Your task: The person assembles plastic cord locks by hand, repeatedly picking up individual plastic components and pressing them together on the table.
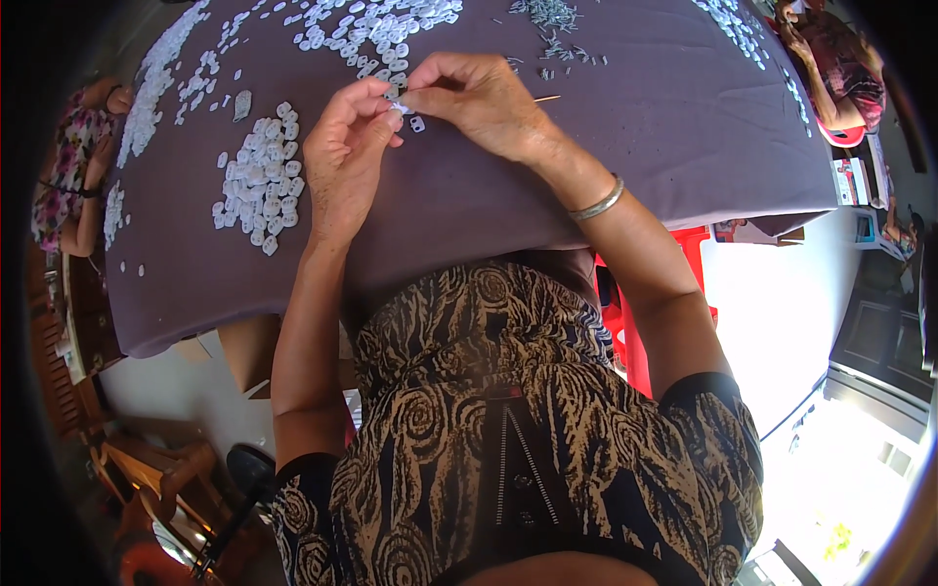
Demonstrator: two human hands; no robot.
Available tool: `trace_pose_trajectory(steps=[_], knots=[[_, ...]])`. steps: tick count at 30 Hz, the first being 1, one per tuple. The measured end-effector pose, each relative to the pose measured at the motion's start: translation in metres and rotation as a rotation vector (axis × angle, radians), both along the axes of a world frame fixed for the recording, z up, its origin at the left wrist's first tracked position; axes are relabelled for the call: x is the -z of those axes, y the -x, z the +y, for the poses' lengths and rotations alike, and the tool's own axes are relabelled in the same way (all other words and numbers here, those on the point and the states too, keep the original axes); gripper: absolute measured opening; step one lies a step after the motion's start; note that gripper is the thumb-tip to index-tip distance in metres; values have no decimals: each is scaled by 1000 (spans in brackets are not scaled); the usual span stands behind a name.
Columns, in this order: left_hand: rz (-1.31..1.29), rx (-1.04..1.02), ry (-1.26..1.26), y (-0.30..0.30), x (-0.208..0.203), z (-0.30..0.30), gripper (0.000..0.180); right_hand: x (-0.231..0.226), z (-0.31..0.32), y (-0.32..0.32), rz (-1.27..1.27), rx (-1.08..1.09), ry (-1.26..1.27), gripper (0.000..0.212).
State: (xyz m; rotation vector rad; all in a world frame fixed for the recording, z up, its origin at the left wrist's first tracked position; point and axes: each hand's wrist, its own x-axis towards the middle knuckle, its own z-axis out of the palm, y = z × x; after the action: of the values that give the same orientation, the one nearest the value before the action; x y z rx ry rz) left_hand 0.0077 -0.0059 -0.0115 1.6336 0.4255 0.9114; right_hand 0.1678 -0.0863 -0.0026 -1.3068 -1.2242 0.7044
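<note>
My left hand (344,146) and my right hand (479,103) meet above the cloth-covered table. Fingertips of both pinch a small white plastic piece (399,107), mostly hidden by the fingers. Just under the right fingers, one loose white piece with two openings (417,124) lies on the cloth. A heap of finished-looking white oval pieces (262,181) sits to the left of my left hand. Beyond my hands spreads a larger scatter of similar white pieces (391,24). A thin wooden stick (547,98) shows beside my right hand.
Small grey metal-looking pins (552,15) lie at the far middle of the dark tablecloth (469,195). More white pieces line the left (147,107) and far right edges (733,29). One person (73,186) sits at the left, another (840,73) at the right.
</note>
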Motion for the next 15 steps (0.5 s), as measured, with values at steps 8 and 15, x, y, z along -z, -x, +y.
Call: trace_pose_trajectory(steps=[8, 15], knots=[[117, 26, -81, 2, -7, -4, 27, -24, -32, -110, -683, 340, 265, 10], [223, 62, -65, 2, -2, -9, 28, -6, -22, -124, -951, 229, 267, 11]])
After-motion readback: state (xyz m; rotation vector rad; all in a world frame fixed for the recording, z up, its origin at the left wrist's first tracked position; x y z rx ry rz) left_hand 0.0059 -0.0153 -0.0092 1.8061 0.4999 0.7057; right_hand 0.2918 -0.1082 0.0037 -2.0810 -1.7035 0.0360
